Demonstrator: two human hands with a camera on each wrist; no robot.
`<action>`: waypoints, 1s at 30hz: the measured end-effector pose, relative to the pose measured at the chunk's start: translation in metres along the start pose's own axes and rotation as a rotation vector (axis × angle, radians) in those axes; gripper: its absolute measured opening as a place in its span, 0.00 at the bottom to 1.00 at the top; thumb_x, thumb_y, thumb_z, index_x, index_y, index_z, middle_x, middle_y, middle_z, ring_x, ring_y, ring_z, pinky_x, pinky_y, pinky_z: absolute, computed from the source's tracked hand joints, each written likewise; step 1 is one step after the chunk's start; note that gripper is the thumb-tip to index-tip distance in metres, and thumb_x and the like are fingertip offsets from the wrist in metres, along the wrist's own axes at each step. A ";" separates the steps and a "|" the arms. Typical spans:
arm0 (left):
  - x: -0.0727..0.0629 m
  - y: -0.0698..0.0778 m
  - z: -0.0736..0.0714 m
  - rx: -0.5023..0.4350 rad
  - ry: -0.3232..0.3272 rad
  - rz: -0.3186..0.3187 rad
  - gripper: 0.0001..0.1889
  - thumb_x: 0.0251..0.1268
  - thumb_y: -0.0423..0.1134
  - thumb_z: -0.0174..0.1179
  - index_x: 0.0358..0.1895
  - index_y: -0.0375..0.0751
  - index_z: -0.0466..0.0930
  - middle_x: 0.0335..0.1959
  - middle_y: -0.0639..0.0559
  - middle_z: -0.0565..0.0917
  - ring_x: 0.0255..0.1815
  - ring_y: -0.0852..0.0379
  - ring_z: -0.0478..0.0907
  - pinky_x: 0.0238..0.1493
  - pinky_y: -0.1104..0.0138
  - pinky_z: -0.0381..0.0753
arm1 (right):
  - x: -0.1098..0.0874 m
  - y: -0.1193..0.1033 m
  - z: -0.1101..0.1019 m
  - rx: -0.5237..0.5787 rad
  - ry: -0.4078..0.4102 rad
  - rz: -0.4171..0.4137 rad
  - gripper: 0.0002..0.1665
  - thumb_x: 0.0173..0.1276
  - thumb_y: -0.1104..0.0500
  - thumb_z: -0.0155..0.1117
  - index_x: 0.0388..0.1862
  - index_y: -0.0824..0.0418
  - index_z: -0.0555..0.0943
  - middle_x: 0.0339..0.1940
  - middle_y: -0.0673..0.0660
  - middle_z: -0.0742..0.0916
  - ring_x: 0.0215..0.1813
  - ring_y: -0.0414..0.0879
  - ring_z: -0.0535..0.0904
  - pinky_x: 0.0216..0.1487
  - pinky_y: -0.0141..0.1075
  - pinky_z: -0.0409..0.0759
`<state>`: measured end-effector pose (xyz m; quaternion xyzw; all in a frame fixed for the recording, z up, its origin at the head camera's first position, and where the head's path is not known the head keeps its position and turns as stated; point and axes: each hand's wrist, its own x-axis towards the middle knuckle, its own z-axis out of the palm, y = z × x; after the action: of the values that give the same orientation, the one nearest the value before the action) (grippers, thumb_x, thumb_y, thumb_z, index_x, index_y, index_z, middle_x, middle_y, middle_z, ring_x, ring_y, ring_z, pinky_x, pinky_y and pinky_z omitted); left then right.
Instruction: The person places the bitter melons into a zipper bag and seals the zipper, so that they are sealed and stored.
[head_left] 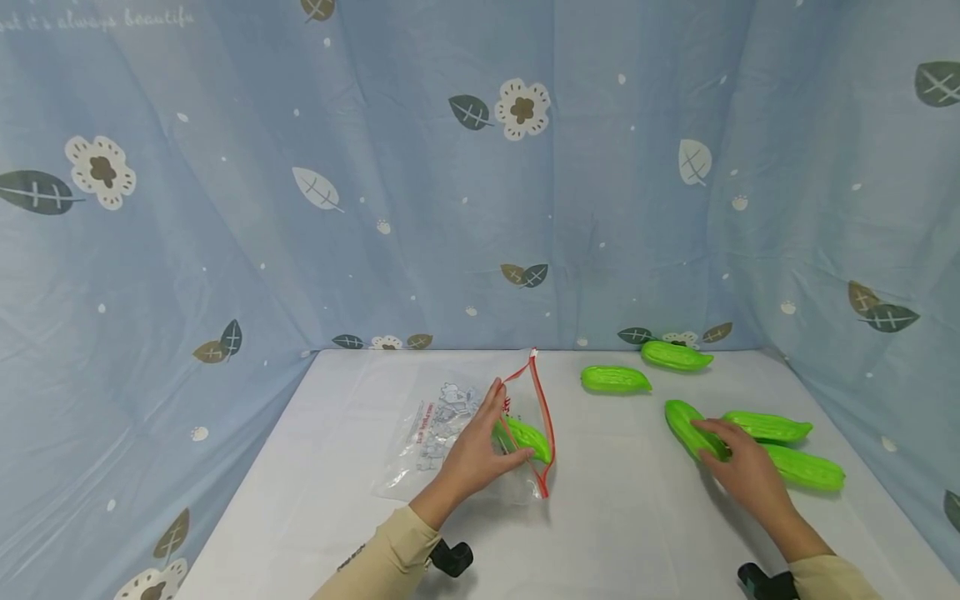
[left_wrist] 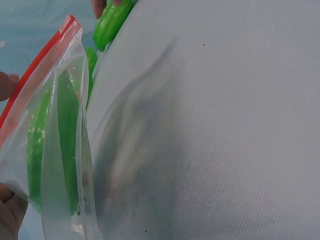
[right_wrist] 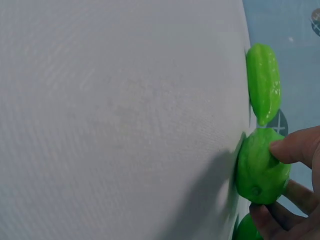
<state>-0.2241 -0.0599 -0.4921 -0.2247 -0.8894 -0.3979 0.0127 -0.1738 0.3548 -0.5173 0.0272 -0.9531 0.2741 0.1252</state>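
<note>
At lower right, one glossy green gourd (head_left: pixel 684 423) could slip if gripped loosely; it lies pinched between thumb and fingers of our right hand (head_left: pixel 742 468). At lower centre, our left hand (head_left: pixel 474 454) spreads against a clear bag (head_left: pixel 446 421), whose mouth might sag if that hand shifts.

I count five green gourds (head_left: pixel 615 379) outside the clear bag (head_left: pixel 438 429), over the remote feed. Bagged gourds (head_left: pixel 527 442): at least one, folds hide exact tally. Bags: one. Left hand (head_left: pixel 472 454): one. Right hand (head_left: pixel 750 477): one. Tan sleeves (head_left: pixel 386 550): two. White table (head_left: pixel 615 483): one.
</note>
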 end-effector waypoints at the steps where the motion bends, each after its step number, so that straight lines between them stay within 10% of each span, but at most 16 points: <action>1: 0.000 0.000 0.000 0.001 0.000 -0.001 0.55 0.60 0.59 0.71 0.83 0.47 0.47 0.84 0.66 0.41 0.82 0.54 0.51 0.74 0.50 0.64 | 0.000 0.000 0.001 0.003 0.005 -0.001 0.29 0.63 0.66 0.72 0.64 0.66 0.79 0.65 0.77 0.76 0.65 0.78 0.68 0.56 0.69 0.71; 30: 0.000 -0.001 0.003 0.001 0.003 0.017 0.55 0.60 0.59 0.71 0.83 0.46 0.48 0.84 0.64 0.41 0.82 0.52 0.51 0.74 0.49 0.63 | 0.004 -0.039 0.036 0.100 -0.034 -0.100 0.28 0.62 0.60 0.77 0.62 0.58 0.82 0.63 0.63 0.84 0.56 0.58 0.83 0.47 0.44 0.85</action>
<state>-0.2237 -0.0585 -0.4946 -0.2314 -0.8877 -0.3977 0.0175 -0.1809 0.3025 -0.5260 0.0857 -0.9376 0.3145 0.1213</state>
